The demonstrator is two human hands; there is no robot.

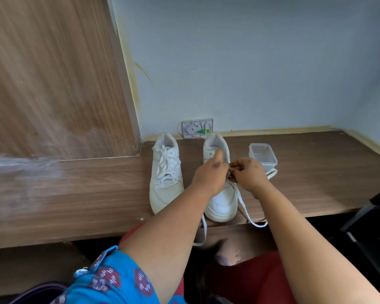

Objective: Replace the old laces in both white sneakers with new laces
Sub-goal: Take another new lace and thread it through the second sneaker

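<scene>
- Hands are meeting over the right sneaker (221,198), at its eyelet rows; left hand (210,174) and right hand (248,172) are touching, fingers curled.
- Right hand is pinching the lace (242,202) at the meeting point; left fingers are curling at the same spot with the thumb pointing up, though what they are holding is hidden.
- Loose lace ends are trailing from the grip toward the person, hanging over the desk (86,194) edge.
- Left sneaker (166,174), laced, is standing just left of the grip.
- Clear tub (262,155) is sitting just right of the grip, beyond the right hand.
</scene>
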